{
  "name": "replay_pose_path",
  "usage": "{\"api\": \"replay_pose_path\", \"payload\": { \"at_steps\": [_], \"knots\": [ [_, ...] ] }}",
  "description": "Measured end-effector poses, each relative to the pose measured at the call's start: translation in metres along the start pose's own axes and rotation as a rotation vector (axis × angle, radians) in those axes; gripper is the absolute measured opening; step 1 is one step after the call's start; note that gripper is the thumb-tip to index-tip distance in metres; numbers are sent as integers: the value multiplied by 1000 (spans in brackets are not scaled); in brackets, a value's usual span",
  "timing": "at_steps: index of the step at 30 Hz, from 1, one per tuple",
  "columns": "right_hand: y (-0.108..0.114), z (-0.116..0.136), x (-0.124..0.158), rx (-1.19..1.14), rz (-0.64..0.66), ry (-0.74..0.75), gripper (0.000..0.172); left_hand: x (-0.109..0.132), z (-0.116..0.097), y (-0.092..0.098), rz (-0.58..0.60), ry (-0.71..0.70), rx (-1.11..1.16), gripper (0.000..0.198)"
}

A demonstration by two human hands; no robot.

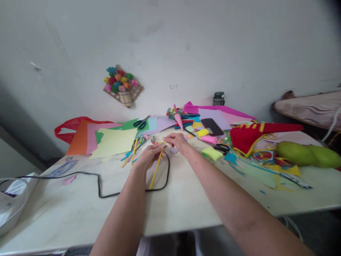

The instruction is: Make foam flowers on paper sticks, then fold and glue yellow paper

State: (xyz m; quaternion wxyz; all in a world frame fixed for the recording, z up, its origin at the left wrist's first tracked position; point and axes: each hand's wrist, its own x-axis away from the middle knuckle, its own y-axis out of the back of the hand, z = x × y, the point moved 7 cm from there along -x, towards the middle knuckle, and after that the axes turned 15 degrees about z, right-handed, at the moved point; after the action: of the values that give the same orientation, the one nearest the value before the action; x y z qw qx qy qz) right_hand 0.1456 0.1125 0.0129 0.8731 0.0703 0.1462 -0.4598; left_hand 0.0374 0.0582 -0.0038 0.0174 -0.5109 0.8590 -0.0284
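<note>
Over the middle of the table, my left hand (151, 155) is closed around a thin yellow stick (156, 170), which slants down toward me. At the stick's upper end my right hand (177, 141) is pinched, its fingertips touching the tip. Whether a small piece is also between those fingertips is too small to tell. Just left of my left hand lie yellow and blue strips (133, 151). A black cable (168, 170) loops on the table beneath and around the stick.
Coloured paper sheets (114, 142) and scissors (141, 123) lie back left. A phone (212, 127), more scissors (221, 148), clay packets (212, 153) and red cloth (243, 138) spread right. Green fruits (295, 153) sit far right; a bottle (218, 98) stands by the wall.
</note>
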Motion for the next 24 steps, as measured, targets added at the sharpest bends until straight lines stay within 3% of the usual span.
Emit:
{"api": "replay_pose_path", "payload": {
  "at_steps": [7, 15, 24],
  "knots": [
    [-4, -3, -1, -68, 78, -13, 23, 1, -11, 9, -124, -87, -109, 26],
    [-1, -3, 1, -65, 36, -63, 22, 4, -16, 13, -236, -81, -212, 27],
    [-1, -1, 1, 15, 19, -64, 22, 2, -15, 11, -218, -78, -237, 30]
  ]
}}
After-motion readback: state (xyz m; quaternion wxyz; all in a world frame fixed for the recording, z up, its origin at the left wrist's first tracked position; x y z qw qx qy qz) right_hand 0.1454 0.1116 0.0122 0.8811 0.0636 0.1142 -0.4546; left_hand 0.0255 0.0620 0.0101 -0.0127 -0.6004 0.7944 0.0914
